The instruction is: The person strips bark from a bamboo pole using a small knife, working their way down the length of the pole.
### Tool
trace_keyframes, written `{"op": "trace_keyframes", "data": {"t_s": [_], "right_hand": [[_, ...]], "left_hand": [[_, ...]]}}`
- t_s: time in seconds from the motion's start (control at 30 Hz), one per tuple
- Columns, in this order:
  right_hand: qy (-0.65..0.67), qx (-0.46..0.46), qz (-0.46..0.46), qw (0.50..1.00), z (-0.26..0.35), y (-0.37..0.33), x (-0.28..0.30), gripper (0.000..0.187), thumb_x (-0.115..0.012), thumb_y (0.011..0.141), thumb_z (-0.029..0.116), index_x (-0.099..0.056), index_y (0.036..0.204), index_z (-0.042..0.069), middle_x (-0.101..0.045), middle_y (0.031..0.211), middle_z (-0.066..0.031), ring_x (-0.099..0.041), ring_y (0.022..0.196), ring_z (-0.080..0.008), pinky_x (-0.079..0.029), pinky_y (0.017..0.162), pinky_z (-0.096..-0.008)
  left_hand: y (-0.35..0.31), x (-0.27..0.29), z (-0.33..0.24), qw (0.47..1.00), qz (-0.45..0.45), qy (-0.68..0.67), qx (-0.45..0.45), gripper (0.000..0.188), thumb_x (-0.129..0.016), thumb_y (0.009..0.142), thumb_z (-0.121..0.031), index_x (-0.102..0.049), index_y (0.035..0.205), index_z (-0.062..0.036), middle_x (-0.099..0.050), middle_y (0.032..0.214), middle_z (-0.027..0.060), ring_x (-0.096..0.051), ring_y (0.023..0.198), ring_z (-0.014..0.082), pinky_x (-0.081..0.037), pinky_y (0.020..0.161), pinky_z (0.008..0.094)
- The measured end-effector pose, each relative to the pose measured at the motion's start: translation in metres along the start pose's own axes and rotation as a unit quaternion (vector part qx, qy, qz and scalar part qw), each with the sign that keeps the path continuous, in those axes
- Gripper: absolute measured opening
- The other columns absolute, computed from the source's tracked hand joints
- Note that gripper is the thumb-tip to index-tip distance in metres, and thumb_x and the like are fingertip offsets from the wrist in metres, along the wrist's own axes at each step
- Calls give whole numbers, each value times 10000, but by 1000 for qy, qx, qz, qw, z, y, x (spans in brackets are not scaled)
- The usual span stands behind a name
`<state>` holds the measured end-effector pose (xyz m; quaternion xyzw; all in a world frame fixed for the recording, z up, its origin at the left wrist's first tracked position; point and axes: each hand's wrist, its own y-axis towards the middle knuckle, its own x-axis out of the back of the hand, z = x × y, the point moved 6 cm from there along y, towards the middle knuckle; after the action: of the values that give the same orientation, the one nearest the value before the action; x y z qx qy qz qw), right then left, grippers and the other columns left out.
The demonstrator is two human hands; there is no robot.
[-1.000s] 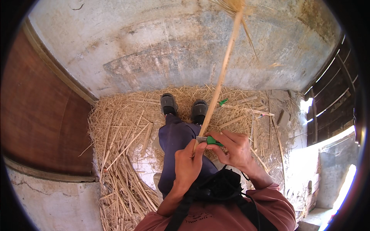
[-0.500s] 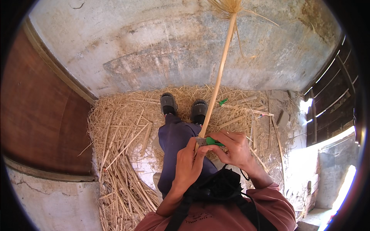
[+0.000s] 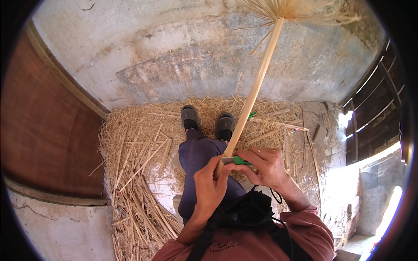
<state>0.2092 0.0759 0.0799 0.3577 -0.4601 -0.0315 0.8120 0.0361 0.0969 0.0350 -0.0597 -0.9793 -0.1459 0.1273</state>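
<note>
A long pale stick (image 3: 257,85), perhaps bamboo or palm, slants up and away from my lap, with a fan of thin fibres (image 3: 292,8) at its far end. My left hand (image 3: 208,187) is closed round its near end, above my thighs. In my right hand (image 3: 266,167), closed, is a small knife with a green handle (image 3: 242,160). Its short metal blade (image 3: 227,160) lies across the stick, just ahead of my left thumb. The fingers of both hands nearly meet at the blade, and the stick's near tip is partly hidden by my left hand.
Straw-like shavings (image 3: 130,130) cover much of the floor. A heap of split strips (image 3: 141,217) lies at lower left. A small green object (image 3: 252,115) rests near my right foot. A stained wall (image 3: 183,56) rises ahead; a brown panel (image 3: 52,126) stands left.
The stick's far end has swung right, and its fibres now spread wider. My left hand has shifted slightly left; the knife remains against the stick near the same spot.
</note>
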Motion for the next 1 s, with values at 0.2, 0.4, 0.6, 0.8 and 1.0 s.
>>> {"op": "trace_keyframes", "data": {"t_s": [0.2, 0.4, 0.6, 0.8, 1.0], "right_hand": [[-33, -7, -8, 999, 1, -1, -1, 366, -869, 876, 335, -778, 1142, 101, -674, 787, -20, -690, 595, -197, -535, 519, -352], [-40, -13, -11, 999, 3, -1, -3, 370, -872, 876, 313, -776, 1161, 97, -677, 784, -20, -694, 602, -195, -544, 526, -350], [-39, -28, -13, 999, 2, -4, -5, 371, -873, 876, 305, -778, 1172, 103, -685, 792, -23, -701, 612, -199, -550, 535, -354], [0, -35, -8, 999, -6, -3, -7, 372, -865, 888, 329, -780, 1172, 105, -701, 807, -36, -708, 619, -217, -556, 540, -364], [-6, -30, -2, 1000, -6, -4, -7, 363, -862, 892, 346, -781, 1158, 113, -708, 814, -36, -714, 626, -216, -551, 536, -364]], "left_hand": [[4, -2, -2, 1000, -22, 14, 4, 218, -752, 1047, -205, -719, 1006, 6, -487, 610, -4, -405, 566, 33, -295, 508, 283], [8, -2, 4, 999, -26, 20, 4, 268, -750, 1049, -213, -658, 906, -7, -447, 589, 6, -387, 544, 46, -284, 491, 305], [10, -2, 10, 999, -7, 34, 24, 320, -744, 1054, -229, -633, 861, 2, -432, 595, 17, -380, 557, 53, -294, 495, 311], [5, -4, 3, 1000, -8, 9, 16, 265, -726, 1071, -249, -676, 982, -4, -497, 641, -3, -408, 589, 44, -316, 517, 291], [4, -5, 4, 1000, -13, -15, 15, 250, -717, 1079, -244, -701, 1037, 2, -525, 651, -19, -410, 594, 31, -303, 521, 269]]}}
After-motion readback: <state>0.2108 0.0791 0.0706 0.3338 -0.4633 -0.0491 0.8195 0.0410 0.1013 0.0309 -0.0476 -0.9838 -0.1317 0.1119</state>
